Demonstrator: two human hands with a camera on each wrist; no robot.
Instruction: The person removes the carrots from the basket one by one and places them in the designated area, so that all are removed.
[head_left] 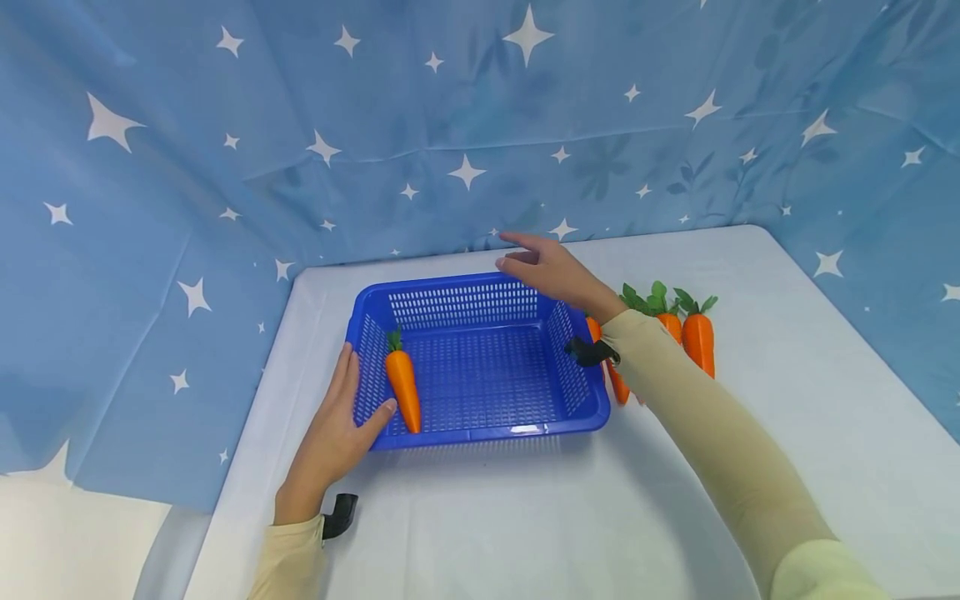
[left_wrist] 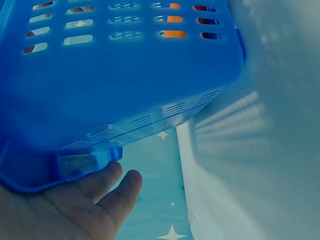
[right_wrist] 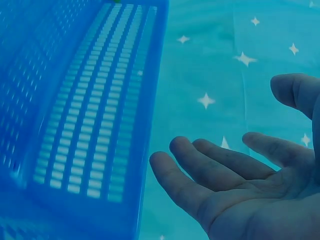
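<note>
A blue plastic basket [head_left: 487, 436] with slotted walls stands in the middle of the head view. Inside it, along the left side, lies one orange carrot [head_left: 403, 385] with a green top. My left hand [head_left: 333, 429] holds the basket's left rim near the front corner, thumb over the edge and fingers along the outside. My right hand [head_left: 551, 268] hovers by the back right rim; in the right wrist view its spread fingers [right_wrist: 200, 170] hold nothing and are apart from the basket wall [right_wrist: 150, 100].
Several more carrots [head_left: 698, 342] with leafy tops lie right of the basket, partly hidden by the right forearm [head_left: 697, 425]. A white cloth [head_left: 465, 525] covers the table. Behind it hangs a blue curtain [head_left: 420, 108] with white stars.
</note>
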